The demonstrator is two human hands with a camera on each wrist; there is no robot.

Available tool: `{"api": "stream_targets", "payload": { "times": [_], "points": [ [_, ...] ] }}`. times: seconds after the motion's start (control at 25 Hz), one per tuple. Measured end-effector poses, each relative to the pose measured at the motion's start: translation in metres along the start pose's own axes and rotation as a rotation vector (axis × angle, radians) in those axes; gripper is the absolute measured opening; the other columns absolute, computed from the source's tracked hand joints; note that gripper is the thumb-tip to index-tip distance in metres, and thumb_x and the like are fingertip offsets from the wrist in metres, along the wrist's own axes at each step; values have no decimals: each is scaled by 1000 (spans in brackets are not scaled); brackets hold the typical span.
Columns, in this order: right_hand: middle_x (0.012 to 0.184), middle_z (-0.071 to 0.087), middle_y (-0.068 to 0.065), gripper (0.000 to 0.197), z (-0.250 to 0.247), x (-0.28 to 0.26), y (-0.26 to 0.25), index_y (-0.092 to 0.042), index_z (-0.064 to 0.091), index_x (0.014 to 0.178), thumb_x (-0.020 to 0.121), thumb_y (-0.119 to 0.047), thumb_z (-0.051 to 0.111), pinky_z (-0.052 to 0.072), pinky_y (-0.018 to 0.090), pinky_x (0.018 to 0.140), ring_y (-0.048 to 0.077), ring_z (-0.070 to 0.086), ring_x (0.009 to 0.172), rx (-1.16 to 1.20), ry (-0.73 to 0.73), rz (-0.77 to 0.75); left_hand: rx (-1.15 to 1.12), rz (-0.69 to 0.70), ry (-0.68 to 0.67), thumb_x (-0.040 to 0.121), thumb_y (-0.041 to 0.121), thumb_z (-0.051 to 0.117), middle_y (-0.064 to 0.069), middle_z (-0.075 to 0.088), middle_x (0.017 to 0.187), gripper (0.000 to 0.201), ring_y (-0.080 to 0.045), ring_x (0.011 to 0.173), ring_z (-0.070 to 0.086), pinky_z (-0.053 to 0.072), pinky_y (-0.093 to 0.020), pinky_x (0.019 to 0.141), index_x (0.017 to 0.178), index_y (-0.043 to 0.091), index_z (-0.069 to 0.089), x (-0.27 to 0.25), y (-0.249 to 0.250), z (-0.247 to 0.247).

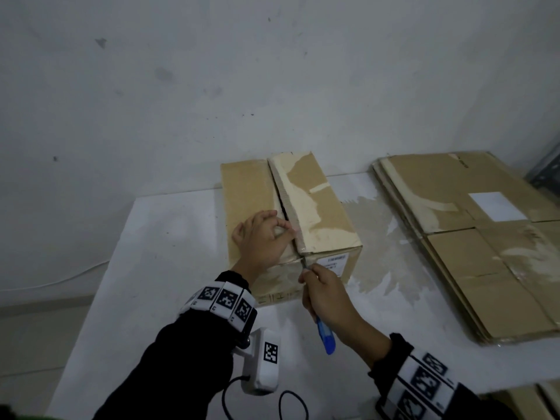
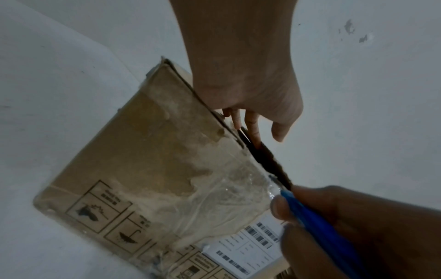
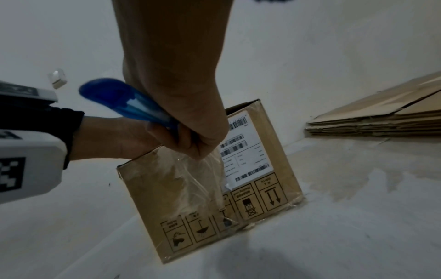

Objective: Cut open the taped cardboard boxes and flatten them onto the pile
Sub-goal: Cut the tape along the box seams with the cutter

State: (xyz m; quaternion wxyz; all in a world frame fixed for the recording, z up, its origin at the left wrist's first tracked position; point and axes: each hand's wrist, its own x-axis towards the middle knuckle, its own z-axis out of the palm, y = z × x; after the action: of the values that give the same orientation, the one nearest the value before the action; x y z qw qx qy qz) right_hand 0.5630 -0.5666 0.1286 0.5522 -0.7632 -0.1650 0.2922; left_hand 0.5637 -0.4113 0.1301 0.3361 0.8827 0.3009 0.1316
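Note:
A taped cardboard box (image 1: 321, 207) stands on the white table (image 1: 169, 237), and its top seam gapes open. My left hand (image 1: 263, 237) rests on the left flap, fingers (image 2: 253, 128) hooked into the seam gap. My right hand (image 1: 324, 295) grips a blue utility knife (image 1: 325, 338). The knife's blade tip meets the seam at the box's near top edge, where clear tape (image 3: 198, 179) runs down the front face. The right wrist view has the knife handle (image 3: 124, 102) sticking out behind my fist (image 3: 190, 139).
A pile of flattened boxes (image 1: 485, 253) lies on the table to the right, near its edge. A wall stands close behind the box. More cardboard (image 1: 539, 401) shows below the table at bottom right. A metal frame (image 1: 548, 171) stands at the far right.

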Motion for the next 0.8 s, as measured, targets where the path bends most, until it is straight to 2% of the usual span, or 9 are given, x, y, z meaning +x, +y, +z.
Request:
{"api": "stream_targets", "payload": {
  "times": [0.08,0.12,0.24,0.32,0.4,0.52,0.68,0.76,0.8],
  "points": [
    [46,42,0,30,-13,-10,2,-9,44,69,98,-14,41,31,21,37,5,36,32,-61,-61,7,-21,-8,21,87,45,58,12,48,131,13,-10,131,32,7,-34,107,95,35,60,1,-2,1],
    [47,43,-1,31,-23,-16,3,-10,45,68,98,-16,41,33,21,38,4,37,33,-128,-103,11,-29,-5,25,88,46,57,11,49,131,23,-12,131,33,8,-35,108,107,34,58,1,-2,1],
    [55,48,-2,31,-59,-23,1,-5,54,74,98,-22,43,37,19,44,1,42,39,-389,-166,-35,153,85,-69,84,65,41,7,36,148,64,-14,139,23,4,-45,111,141,38,33,-4,1,0],
    [59,52,0,35,-77,-15,-5,0,60,86,99,-27,42,40,22,52,5,46,47,-544,-120,-122,446,214,-216,78,80,28,4,13,159,80,-18,145,8,0,-56,110,148,42,14,-11,3,2],
    [64,55,-2,37,-87,-4,-17,-5,59,86,99,-34,39,44,25,58,9,50,54,-664,-54,-198,628,304,-337,70,90,25,-1,-6,160,97,-22,146,-6,-4,-64,108,149,40,-4,-16,0,3],
    [66,52,1,40,-89,14,-32,-13,47,73,98,-43,39,44,28,63,16,51,60,-760,-1,-269,721,434,-474,75,84,35,-1,-18,159,98,-23,145,-16,-5,-64,109,146,40,-17,-21,-6,-5],
    [71,48,4,31,-80,37,-43,-15,38,71,88,-33,57,42,32,64,18,44,62,-788,-20,-328,848,769,-622,82,64,54,6,-8,160,94,-11,145,-4,9,-41,114,149,40,-8,-21,-25,-59],
    [71,47,1,28,-78,49,-40,-17,38,71,83,-34,57,44,35,65,18,44,61,-830,-36,-341,873,851,-503,80,48,69,6,18,158,87,-6,141,19,24,-33,110,149,42,17,-15,-50,-95],
    [73,49,-1,25,-79,54,-38,-19,41,74,82,-38,56,45,35,68,18,48,64,-883,-40,-338,907,803,-373,73,33,80,4,37,150,83,-9,133,38,36,-35,103,142,40,36,-12,-62,-108]
  ]
}}
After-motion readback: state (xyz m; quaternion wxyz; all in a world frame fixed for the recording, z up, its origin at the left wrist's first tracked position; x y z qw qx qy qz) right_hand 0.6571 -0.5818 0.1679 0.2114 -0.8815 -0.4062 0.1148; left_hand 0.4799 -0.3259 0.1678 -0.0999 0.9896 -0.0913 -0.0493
